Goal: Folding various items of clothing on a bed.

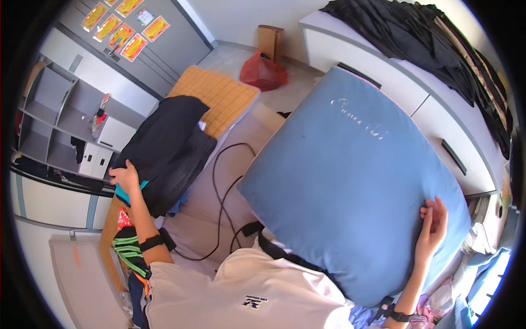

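Note:
My left hand (125,177) lies at the near left edge of a folded black garment (164,127), its thumb toward the cloth; whether the fingers grip it is hard to tell. Teal fabric (122,195) shows under that wrist, and dark grey cloth (181,174) lies along the garment's right side. These clothes partly cover a tan woven mat (220,96). On the right, my right hand (434,222) is over a large blue fabric-covered cushion (349,164) with script lettering. Its fingers are loosely curled and hold nothing; contact with the cushion is unclear.
A black cable (214,172) loops between mat and cushion. Striped clothes (130,251) lie left. A red plastic bag (263,74) sits on the floor near a grey door (164,49). White drawers (411,94) topped with dark clothes (407,37) stand right; open shelves (53,109) are left.

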Tool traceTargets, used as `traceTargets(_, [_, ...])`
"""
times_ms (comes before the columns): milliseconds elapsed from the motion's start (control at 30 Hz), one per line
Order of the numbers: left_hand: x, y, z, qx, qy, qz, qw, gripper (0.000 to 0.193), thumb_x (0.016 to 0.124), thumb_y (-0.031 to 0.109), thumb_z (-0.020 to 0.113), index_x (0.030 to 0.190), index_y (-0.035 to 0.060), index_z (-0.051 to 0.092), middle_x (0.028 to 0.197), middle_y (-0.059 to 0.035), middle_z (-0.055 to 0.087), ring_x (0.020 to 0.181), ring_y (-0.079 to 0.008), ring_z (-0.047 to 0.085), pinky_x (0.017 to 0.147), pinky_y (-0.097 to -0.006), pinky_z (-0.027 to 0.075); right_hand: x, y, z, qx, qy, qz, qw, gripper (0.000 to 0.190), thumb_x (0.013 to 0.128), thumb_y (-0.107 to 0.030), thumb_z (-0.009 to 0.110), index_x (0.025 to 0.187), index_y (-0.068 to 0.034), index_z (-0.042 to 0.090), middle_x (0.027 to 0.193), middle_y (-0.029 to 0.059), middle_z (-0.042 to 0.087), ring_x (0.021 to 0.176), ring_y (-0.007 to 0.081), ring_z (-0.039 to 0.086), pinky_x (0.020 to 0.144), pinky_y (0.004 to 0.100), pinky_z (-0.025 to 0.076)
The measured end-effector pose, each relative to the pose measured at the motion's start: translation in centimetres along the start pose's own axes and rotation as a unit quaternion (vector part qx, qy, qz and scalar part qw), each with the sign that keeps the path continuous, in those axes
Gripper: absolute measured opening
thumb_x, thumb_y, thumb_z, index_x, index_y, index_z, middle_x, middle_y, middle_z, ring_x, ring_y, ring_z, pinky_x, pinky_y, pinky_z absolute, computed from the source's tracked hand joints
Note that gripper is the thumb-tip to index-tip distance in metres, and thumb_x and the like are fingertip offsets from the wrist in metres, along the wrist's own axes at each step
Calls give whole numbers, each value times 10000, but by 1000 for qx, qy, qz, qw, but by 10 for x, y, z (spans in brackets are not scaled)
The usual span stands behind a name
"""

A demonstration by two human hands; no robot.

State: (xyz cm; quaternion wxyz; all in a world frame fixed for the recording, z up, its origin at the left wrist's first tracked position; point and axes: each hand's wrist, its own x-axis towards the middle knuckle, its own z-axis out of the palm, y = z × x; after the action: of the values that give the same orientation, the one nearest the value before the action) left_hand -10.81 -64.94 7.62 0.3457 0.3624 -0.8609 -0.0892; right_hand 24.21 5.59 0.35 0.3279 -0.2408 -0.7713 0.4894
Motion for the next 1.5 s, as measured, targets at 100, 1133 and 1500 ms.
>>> traceTargets(100, [-66, 45, 13, 239, 226, 188, 925, 688, 862, 359, 735, 1445, 161, 429, 1556, -196, 310, 1446, -375, 331, 1037, -762, 288, -9, -3, -10, -28, 37, 22, 999, 219, 1028, -21, 512, 1225, 37, 588, 1034, 114, 671, 852, 136, 650, 774, 270, 543])
traceTargets(1133, [-465, 788, -40, -472, -274, 542, 639, 573, 926, 474, 623, 1237, -7, 599, 1265, -197, 648, 1253, -362, 567, 1024, -528, 418, 21, -37, -5, 2, 12, 12, 1000, 149, 938, 59, 577, 1058, 19, 655, 905, 162, 676, 811, 247, 702, 726, 315, 548])
traceTargets(1500, [-471, 760, -103, -306, -384, 558, 669, 507, 803, 360, 779, 1205, 86, 640, 1220, -131, 685, 1210, -303, 610, 1072, -555, 279, 18, -24, -10, -7, 6, 7, 1000, 160, 921, 72, 590, 1063, 37, 656, 956, 152, 692, 851, 227, 718, 766, 298, 569])
